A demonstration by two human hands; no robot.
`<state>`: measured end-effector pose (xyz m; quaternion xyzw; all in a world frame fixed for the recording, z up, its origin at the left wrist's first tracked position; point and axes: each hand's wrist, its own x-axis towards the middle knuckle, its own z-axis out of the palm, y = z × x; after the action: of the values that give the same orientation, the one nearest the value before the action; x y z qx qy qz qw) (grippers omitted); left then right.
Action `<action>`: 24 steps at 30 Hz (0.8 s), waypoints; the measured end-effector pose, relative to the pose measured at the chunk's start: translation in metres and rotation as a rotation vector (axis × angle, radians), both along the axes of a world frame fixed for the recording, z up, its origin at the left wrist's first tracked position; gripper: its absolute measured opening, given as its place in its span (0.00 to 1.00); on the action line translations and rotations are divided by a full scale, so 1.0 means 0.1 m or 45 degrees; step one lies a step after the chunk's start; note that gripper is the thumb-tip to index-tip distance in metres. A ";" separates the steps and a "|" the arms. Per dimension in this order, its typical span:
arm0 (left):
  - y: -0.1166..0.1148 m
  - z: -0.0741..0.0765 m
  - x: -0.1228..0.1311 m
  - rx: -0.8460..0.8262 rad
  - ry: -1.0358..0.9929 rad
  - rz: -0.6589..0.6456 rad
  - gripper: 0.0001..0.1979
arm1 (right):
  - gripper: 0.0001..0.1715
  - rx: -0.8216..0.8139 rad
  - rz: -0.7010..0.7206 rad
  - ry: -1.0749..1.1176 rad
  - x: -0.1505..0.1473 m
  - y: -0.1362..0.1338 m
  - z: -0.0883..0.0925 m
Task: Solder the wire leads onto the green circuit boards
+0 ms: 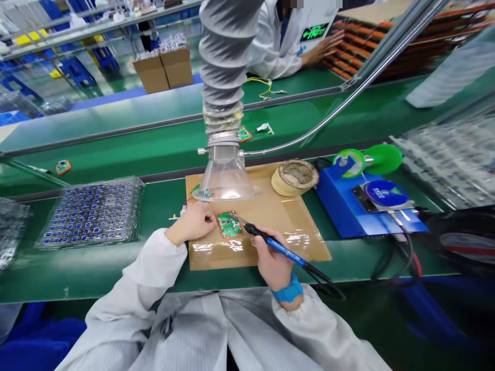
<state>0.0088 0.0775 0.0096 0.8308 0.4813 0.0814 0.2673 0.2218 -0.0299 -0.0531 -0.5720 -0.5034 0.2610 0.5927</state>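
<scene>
My right hand (274, 257) is closed around a blue and black soldering iron (280, 248), and its tip points at the upper part of a green circuit board (230, 224) with an orange edge. This board lies flat on a brown mat (251, 256). Just left of it, my left hand (198, 220) has its fingers curled together near the board; whatever they pinch is too small to make out. Behind that hand, a second green board (201, 191) shows partly beneath the clear fume hood (225, 178). A small white connector (178, 213) lies left of the left hand.
A grey extraction hose (226, 67) hangs over the mat. At right are a tan round pot (295, 178) and a blue soldering feeder (348, 206). Clear trays (93, 211) are stacked at left. Across the bench, a co-worker's hand (325, 49) touches stacked orange-edged racks (359, 49).
</scene>
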 end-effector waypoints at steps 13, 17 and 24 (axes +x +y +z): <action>0.09 -0.08 0.02 -0.182 -0.049 0.022 0.09 | 0.04 0.028 0.098 -0.121 -0.01 -0.08 -0.02; 0.09 -0.08 0.03 -0.194 -0.048 0.017 0.08 | 0.04 0.034 0.124 -0.199 -0.01 -0.08 0.00; 0.09 -0.10 0.03 -0.160 -0.036 -0.011 0.08 | 0.04 0.097 0.139 -0.281 -0.05 -0.08 0.10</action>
<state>0.0116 0.0862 -0.0001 0.8131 0.4781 0.0617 0.3262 0.2172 -0.0374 -0.0435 -0.5459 -0.6055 0.2091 0.5400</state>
